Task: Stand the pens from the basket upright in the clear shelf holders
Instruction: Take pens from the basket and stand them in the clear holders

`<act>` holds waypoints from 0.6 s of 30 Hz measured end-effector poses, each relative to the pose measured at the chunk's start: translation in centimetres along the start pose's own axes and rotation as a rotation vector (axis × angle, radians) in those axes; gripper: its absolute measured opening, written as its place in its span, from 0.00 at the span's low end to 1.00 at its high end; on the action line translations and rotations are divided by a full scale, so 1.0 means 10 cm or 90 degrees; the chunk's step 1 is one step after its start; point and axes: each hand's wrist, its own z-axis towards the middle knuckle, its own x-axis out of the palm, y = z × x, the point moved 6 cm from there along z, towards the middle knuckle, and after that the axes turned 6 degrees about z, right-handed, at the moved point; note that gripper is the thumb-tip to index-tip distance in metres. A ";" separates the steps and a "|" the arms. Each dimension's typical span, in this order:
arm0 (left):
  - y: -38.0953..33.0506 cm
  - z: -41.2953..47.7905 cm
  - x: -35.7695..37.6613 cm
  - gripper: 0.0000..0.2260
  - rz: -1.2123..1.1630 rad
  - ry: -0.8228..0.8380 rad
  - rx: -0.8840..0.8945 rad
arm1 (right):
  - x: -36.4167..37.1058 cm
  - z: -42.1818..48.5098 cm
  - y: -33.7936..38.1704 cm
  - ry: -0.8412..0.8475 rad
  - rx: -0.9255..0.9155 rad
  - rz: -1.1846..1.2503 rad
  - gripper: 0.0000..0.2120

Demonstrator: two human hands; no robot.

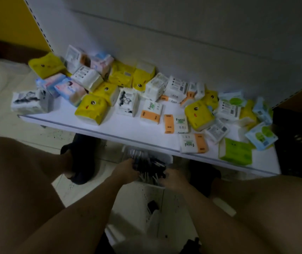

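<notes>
Dark pens lie heaped in a white basket on the floor, its far end tucked under the white shelf. The left hand curls its fingers round a bunch. The right hand touches the pens' ends, but blur hides how its fingers lie. Tissue packs litter the shelf above, and a black crate stands to the right.

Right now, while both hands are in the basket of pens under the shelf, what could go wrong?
1. The left hand grips many pens at once; some may slip out when lifted.
2. The basket sits partly under the shelf edge; rising hands could knock against it.
3. Tissue packs crowd the shelf and no clear holder is in view, so placing pens may be awkward.
</notes>
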 end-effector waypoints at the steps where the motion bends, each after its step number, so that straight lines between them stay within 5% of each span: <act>1: 0.06 0.04 0.08 0.16 -0.006 0.009 -0.012 | 0.06 0.06 -0.07 0.014 0.015 0.001 0.12; 9: 0.48 0.10 0.48 0.26 -0.088 0.074 -0.115 | 0.29 0.55 -0.13 0.061 0.015 -0.038 0.15; 18: 0.46 0.23 0.39 0.23 -0.140 0.041 -0.112 | 0.69 1.02 -0.22 0.191 0.042 -0.116 0.17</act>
